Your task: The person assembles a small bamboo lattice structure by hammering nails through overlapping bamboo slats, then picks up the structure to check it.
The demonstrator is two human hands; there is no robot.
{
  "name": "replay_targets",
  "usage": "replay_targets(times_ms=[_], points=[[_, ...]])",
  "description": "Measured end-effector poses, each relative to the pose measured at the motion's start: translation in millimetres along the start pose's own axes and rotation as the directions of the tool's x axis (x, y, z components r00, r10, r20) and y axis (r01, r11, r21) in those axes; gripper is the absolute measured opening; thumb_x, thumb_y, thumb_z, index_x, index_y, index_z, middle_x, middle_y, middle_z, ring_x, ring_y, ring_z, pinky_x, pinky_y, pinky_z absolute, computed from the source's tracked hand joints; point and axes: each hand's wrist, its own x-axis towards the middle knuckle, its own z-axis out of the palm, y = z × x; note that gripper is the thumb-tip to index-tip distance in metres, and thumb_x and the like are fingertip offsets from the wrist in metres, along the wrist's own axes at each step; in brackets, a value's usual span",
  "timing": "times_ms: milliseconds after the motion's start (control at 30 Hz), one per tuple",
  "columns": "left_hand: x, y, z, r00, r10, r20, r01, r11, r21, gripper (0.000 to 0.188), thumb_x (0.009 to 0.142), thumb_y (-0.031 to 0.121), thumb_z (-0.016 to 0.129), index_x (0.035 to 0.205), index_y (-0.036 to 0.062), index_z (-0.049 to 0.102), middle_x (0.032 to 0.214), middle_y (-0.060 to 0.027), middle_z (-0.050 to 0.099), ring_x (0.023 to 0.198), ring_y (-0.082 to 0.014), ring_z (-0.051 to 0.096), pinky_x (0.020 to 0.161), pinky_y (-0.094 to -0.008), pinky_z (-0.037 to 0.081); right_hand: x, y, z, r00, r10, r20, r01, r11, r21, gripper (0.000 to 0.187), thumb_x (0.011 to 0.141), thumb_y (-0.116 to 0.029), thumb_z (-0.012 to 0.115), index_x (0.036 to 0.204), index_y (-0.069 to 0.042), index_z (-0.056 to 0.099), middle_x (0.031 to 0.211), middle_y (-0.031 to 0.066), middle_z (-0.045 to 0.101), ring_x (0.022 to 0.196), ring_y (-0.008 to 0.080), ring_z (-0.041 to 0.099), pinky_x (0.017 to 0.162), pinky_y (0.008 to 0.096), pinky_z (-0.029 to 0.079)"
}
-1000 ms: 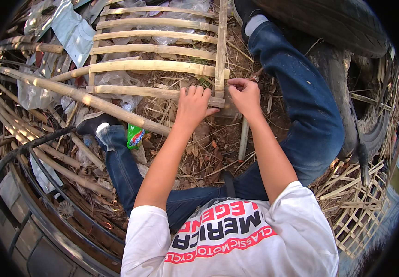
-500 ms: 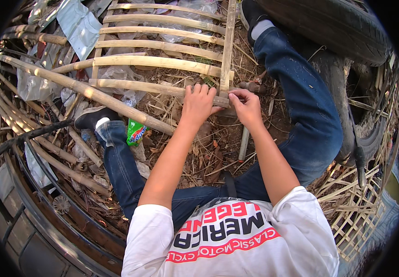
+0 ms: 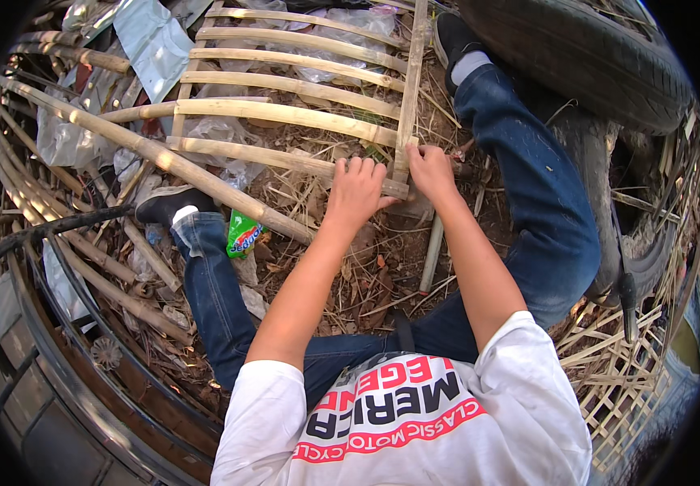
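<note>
Gripping the nearest slat of a bamboo frame on leaf-littered ground: left hand, fingers curled over. Right hand, fingers nearly closed at the crosspiece; anything pinched, cannot tell.

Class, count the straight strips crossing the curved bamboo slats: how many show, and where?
2. The left strip crosses near the left ends of the curved slats; the right strip crosses their right ends, beside the right hand. Others may be hidden.
</note>
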Motion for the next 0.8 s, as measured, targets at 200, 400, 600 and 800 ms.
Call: replay_targets(times_ms=[200, 400, 600, 800], points=[[1.4, -1.0, -8.7, 0.999, 0.029, 0.021, -0.028, 0.999, -0.027, 0.065, 0.065, 0.061, 0.070, 0.097, 0.0068, 0.054, 0.088, -0.0060, 0.050, 0.089, -0.0232, 0.048, 0.086, -0.0406, 0.035, 5.0, 14.0, -0.4, 0.994, -0.031, 0.101, 0.038, 0.997, -0.070, 0.044, 0.079, -0.040, 0.072, 0.091, 0.002, 0.071, 0.079, 0.0204, 0.068, 0.077, 0.0321, 0.067, 0.073, 0.0397, 0.051], [1.2, -1.6, -8.6, 1.000, 0.018, 0.022, -0.017, 0.999, -0.040, 0.069, 0.063, 0.069, 0.066, 0.094, 0.0072, 0.055, 0.089, -0.0062, 0.052, 0.091, -0.0232, 0.048, 0.088, -0.0411, 0.034, 10.3, 16.8, -0.4, 0.993, -0.013, 0.114, 0.010, 1.000, 0.027, 0.039, 0.079, -0.034, 0.074, 0.084, 0.005, 0.070, 0.064, 0.0155, 0.064, 0.061, 0.0208, 0.062, 0.062, 0.0347, 0.049], [0.7, 1.7, -5.9, 0.999, -0.001, -0.052, -0.002, 0.998, -0.063, 0.063, 0.067, 0.061, 0.069, 0.093, 0.0060, 0.053, 0.087, -0.0075, 0.050, 0.087, -0.0242, 0.048, 0.087, -0.0417, 0.034, 11.0, 26.8, -2.5, 0.993, -0.032, 0.117, 0.024, 0.997, 0.071, 0.035, 0.079, -0.031, 0.075, 0.083, 0.003, 0.071, 0.060, 0.0092, 0.061, 0.057, 0.0153, 0.057, 0.058, 0.0323, 0.047], [4.9, 2.5, -0.4, 0.999, -0.046, -0.015, 0.046, 0.999, 0.011, 0.063, 0.068, 0.065, 0.066, 0.093, 0.0073, 0.055, 0.088, -0.0058, 0.051, 0.090, -0.0228, 0.048, 0.091, -0.0426, 0.033, 16.1, 25.2, -10.8, 0.981, -0.060, 0.186, 0.052, 0.998, 0.045, 0.033, 0.074, -0.029, 0.077, 0.085, 0.002, 0.072, 0.072, 0.0183, 0.068, 0.068, 0.0250, 0.067, 0.068, 0.0357, 0.051]])
